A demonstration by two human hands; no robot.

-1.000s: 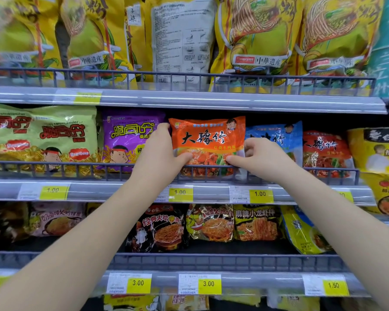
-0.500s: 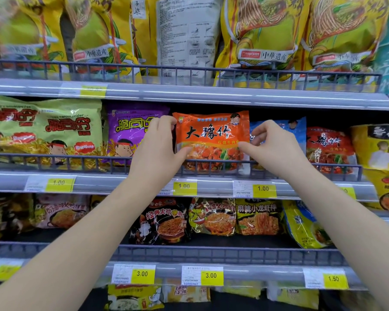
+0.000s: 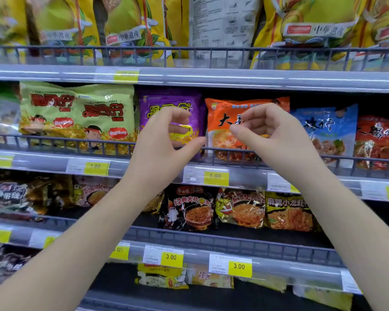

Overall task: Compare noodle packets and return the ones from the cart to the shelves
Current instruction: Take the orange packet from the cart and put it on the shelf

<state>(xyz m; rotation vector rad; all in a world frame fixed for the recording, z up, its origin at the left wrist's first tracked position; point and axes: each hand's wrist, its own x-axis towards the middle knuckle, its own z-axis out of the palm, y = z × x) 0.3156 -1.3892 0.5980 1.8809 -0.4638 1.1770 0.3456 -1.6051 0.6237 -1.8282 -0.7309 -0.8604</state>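
Your left hand (image 3: 164, 140) and right hand (image 3: 272, 131) hover at frame centre, fingers loosely curled, holding nothing. Just behind them the orange crinkly plastic noodle packet (image 3: 220, 122) stands on the middle grey wire-fronted shelf (image 3: 54, 142). It looks light, soft and brittle inside; pinch its side edges gently.

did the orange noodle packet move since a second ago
Yes. The orange noodle packet was gripped at both edges in front of the wire rail; now it stands behind that rail, and the left hand and right hand are off it.
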